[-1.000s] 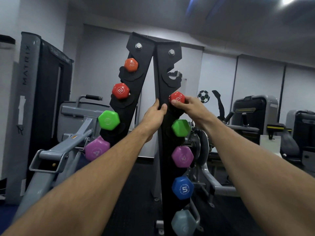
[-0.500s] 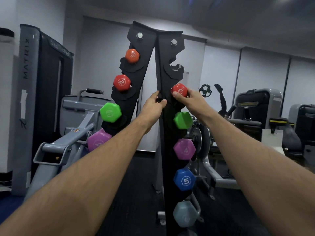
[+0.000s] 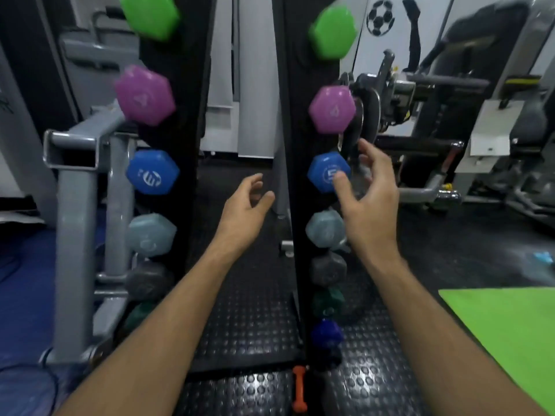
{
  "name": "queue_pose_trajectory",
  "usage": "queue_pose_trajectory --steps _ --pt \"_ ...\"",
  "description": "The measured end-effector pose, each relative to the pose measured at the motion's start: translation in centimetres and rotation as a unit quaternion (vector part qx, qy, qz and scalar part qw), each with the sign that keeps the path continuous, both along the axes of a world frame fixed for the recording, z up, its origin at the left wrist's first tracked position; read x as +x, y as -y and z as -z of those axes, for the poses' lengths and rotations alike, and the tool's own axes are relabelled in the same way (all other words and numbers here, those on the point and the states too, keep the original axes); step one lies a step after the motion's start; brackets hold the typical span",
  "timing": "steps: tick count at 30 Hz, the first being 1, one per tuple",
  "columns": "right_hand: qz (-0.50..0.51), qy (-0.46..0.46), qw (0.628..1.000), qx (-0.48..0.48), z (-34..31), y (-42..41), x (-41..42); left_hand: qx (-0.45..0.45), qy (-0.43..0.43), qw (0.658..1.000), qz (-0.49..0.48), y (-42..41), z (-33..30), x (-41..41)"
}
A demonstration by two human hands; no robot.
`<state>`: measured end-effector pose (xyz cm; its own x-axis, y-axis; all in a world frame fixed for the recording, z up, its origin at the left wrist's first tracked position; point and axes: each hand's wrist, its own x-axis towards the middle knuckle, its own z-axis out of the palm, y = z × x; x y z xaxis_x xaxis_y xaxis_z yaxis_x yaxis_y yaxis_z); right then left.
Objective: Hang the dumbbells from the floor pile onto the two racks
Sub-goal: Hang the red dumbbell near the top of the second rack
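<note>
Both hands [image 3: 244, 202] [image 3: 368, 190] hang empty between rack uprights [image 3: 192, 115].

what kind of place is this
Most likely a gym or fitness room. Two black racks hold coloured hex dumbbells, grey weight machines stand behind, and the floor is studded black rubber matting with a green mat at the right.

- Dumbbell racks: two, left rack [image 3: 186, 85] and right rack [image 3: 295, 85].
- Dumbbells hung on left rack: seven visible.
- Dumbbells hung on right rack: seven visible.
- Orange dumbbell [image 3: 299, 388] on floor: one.
- Hands: two, both empty.
</note>
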<state>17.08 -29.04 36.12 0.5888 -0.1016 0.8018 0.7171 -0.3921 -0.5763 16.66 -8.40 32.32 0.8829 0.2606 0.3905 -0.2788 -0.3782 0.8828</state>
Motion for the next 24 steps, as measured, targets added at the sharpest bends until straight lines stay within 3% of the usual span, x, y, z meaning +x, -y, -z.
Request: queue_pose_trajectory --steps 8,12,18,24 --pt "0.032 -0.156 0.986 0.043 20.2 0.9 -4.1 -0.043 -0.169 0.985 -0.005 1.5 17.0 -2.0" --pt "0.078 -0.259 0.961 0.054 28.5 1.5 -5.4 -0.044 -0.263 0.964 -0.001 2.1 24.5 -2.6" --pt "0.137 -0.465 0.874 0.035 40.4 2.4 -6.4 -0.053 -0.373 0.926 0.006 3.2 34.6 -2.9" --pt "0.138 -0.612 0.779 -0.005 49.7 1.6 -6.0 -0.055 -0.409 0.911 0.018 4.9 42.1 -1.1"
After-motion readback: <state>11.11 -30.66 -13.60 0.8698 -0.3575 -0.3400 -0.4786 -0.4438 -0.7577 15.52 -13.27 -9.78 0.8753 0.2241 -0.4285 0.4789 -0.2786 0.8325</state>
